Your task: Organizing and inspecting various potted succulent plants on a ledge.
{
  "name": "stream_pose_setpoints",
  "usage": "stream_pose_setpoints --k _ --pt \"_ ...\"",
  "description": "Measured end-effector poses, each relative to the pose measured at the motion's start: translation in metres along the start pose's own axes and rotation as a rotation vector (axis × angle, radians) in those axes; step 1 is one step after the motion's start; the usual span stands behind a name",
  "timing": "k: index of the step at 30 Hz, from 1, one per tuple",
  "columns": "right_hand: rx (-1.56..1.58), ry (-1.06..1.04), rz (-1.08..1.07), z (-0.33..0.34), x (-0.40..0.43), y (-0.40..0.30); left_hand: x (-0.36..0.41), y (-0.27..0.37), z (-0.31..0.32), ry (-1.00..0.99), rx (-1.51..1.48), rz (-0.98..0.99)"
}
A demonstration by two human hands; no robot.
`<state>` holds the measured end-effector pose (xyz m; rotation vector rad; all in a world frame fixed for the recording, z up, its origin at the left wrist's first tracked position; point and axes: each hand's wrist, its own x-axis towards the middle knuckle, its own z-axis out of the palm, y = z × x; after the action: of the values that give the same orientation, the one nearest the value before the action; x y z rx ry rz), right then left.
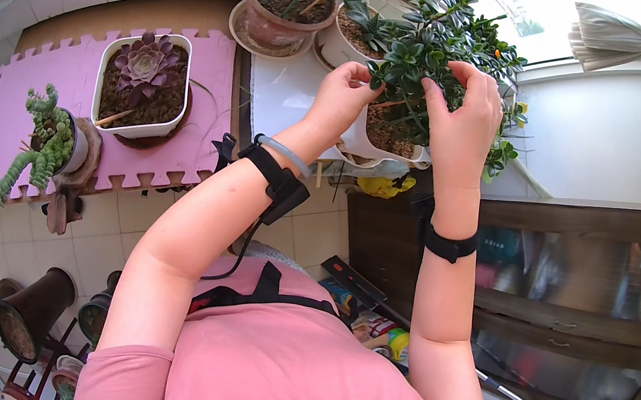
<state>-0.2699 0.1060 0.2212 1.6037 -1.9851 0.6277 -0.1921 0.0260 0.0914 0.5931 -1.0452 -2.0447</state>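
A leafy dark-green potted plant (417, 57) grows from a white pot (378, 140) filled with granular substrate. At the left edge of its foliage is my left hand (342, 99), thumb and fingertips closed together on a leaf or shoot tip. My right hand (469, 110) is over the right part of the foliage, thumb and fingers apart; its fingertips are among or beside the leaves, and whether they touch any is unclear. A small orange spot (497, 53) shows among the leaves near the window.
A terracotta pot (285, 29) with a needle-leaved plant and another white pot (348, 36) stand behind my left hand. On a pink foam mat (63, 68) at left are a purple rosette succulent (146, 66) and a trailing succulent (50, 142). A wooden cabinet (583, 228) stands at right.
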Motion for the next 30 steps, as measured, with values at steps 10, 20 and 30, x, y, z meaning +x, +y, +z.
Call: stream_pose_setpoints --k 10,20,30 --pt "0.099 -0.267 -0.255 0.018 -0.032 -0.027 0.004 -0.009 0.003 0.072 -0.127 0.029" --pt "0.122 -0.34 -0.093 -0.002 -0.009 -0.016 0.007 -0.008 0.0 0.043 -0.037 0.031" --pt "0.35 -0.543 -0.144 0.004 -0.035 -0.045 0.008 -0.007 -0.007 0.01 -0.124 0.051"
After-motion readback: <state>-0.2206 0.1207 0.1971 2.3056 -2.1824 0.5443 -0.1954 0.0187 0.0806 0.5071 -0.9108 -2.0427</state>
